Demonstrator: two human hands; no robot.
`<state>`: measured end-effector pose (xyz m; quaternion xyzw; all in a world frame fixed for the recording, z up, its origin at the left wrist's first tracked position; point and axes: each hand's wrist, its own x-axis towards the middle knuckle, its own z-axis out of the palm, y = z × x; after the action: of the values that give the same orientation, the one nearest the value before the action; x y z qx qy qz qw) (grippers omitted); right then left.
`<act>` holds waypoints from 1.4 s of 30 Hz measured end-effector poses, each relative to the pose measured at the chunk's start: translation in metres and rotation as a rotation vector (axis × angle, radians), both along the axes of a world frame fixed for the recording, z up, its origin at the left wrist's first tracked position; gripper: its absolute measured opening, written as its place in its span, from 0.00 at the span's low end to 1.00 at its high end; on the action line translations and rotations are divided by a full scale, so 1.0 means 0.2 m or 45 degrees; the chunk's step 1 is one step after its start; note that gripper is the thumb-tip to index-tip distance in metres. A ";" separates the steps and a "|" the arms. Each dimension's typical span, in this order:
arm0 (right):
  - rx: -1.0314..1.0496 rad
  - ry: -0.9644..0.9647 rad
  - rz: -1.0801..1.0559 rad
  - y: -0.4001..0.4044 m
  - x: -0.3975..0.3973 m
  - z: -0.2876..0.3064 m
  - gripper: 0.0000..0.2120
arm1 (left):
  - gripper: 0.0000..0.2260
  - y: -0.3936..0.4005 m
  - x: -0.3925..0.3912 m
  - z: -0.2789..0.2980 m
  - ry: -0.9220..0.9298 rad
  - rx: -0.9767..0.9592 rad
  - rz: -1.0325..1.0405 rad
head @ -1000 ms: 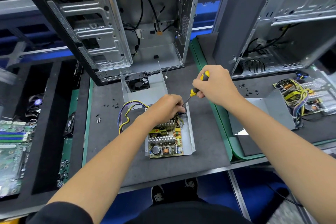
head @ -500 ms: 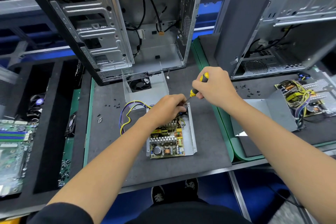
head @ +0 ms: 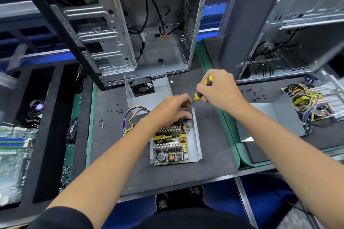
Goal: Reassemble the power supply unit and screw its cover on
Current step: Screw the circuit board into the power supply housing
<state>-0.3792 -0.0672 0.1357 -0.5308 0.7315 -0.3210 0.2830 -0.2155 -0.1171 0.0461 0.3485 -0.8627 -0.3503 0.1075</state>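
From the head camera, the only view, the power supply board (head: pixel 170 147) lies in its metal tray (head: pixel 197 135) at the middle of the grey mat (head: pixel 214 154), directly below the person, probably so both hands can reach it at once. The right hand (head: pixel 218 90) is wrapped around the yellow-and-black screwdriver (head: pixel 202 89), fingers curled tight on the handle, wrist raised and bent so the shaft slants down and to the left toward the tray's far corner; the tip is hidden behind the left hand. The left hand (head: pixel 170 108) rests over the far end of the board with its fingers curled down near the shaft, seemingly steadying a screw or the tip, though what it pinches, if anything, cannot be told. Judging by this, a board screw is being driven, so the job is early: the cover (head: pixel 149 89) with its fan (head: pixel 143 87) stands apart, just beyond the tray against the open computer case (head: pixel 104 29), not yet fitted. The wire bundle (head: pixel 132 119) loops out to the left of the tray, and loose screws (head: pixel 114 110) lie scattered nearby on the mat, within easy reach.
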 end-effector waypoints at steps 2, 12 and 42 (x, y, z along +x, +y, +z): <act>0.007 0.006 0.006 0.00 0.00 0.00 0.02 | 0.12 -0.04 0.02 0.01 0.039 0.002 0.009; 0.079 0.139 0.198 0.05 0.01 0.00 0.02 | 0.14 -0.09 -0.04 -0.03 -0.541 -0.288 -0.208; 0.100 0.254 0.377 0.10 0.06 -0.08 0.04 | 0.05 -0.06 -0.05 -0.10 -0.502 0.019 -0.219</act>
<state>-0.3682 -0.0468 0.1205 -0.6503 0.6819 -0.1927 0.2738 -0.2263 -0.1282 0.0262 0.3360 -0.8910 -0.2897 -0.0964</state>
